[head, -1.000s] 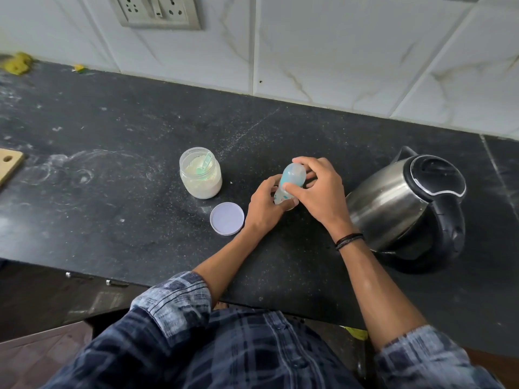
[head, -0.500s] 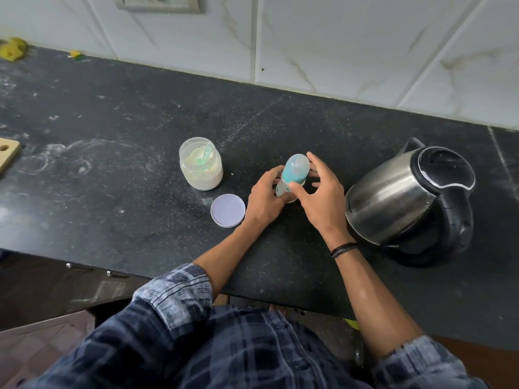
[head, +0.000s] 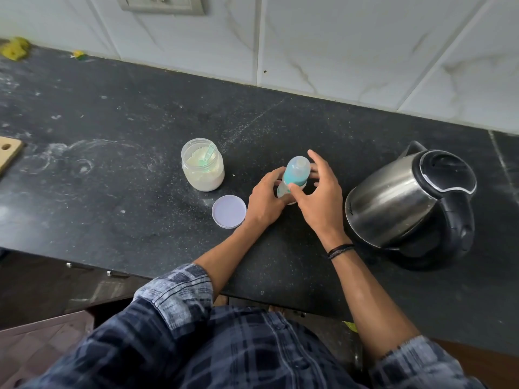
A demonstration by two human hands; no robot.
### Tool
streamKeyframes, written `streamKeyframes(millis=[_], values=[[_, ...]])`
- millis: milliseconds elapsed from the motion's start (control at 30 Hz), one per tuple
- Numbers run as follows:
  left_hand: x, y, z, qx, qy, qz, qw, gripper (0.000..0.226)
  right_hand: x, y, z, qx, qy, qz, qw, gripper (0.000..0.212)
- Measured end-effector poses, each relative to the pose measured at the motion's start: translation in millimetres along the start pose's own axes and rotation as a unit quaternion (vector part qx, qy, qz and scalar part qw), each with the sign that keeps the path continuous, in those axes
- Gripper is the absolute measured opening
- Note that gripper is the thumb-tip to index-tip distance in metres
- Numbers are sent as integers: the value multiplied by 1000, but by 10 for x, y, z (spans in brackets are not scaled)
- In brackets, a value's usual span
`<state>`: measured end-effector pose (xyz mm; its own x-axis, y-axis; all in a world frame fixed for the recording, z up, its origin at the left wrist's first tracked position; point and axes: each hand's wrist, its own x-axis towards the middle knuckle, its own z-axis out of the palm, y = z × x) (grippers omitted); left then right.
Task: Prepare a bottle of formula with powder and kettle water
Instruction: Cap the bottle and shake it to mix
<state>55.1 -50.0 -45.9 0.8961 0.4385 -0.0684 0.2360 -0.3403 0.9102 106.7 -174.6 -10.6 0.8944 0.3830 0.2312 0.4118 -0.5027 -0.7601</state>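
Observation:
A small baby bottle (head: 295, 172) with a teal collar and clear cap stands on the black counter (head: 118, 175). My left hand (head: 265, 200) grips its lower body. My right hand (head: 320, 192) is at its top, thumb on the collar and fingers spread behind the cap. An open jar of pale formula powder (head: 202, 168) with a green scoop inside stands to the left. Its white lid (head: 229, 211) lies flat in front of it. A steel electric kettle (head: 412, 200) with a black lid and handle stands on the right.
A tiled wall with a socket plate (head: 163, 4) runs behind the counter. A wooden board's corner (head: 8, 151) pokes in at the left edge. Yellow scraps (head: 15, 49) lie at the far left back. The counter's front edge runs just above my checked shirt.
My right hand has loosened from a full grip on the bottle's cap, its fingers now spread apart. My left hand stays on the bottle's body. The view has shifted slightly.

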Motion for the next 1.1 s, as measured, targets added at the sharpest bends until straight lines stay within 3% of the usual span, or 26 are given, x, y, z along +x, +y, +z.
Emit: streamKeyframes(millis=[233,467,567,667,833,1000,1100], values=[[4,-3,1,9,0,-8,1000,65,2,-30,-39,-7,26,25,999,83],[12,-5,-2,19,1,-8,1000,66,17,-80,-49,6,7,10,1000,67],[4,5,-5,20,1,-7,1000,66,19,-108,-58,3,25,16,1000,73],[2,5,-9,22,6,-3,1000,65,38,-125,-71,7,11,12,1000,79],[-3,1,-4,27,3,3,1000,64,41,-145,-52,0,0,8,1000,63],[-12,-1,-17,28,10,11,999,60,53,-169,-91,7,-21,19,1000,76],[-12,1,-13,31,8,7,999,61,54,-178,-122,1,-34,11,999,69]])
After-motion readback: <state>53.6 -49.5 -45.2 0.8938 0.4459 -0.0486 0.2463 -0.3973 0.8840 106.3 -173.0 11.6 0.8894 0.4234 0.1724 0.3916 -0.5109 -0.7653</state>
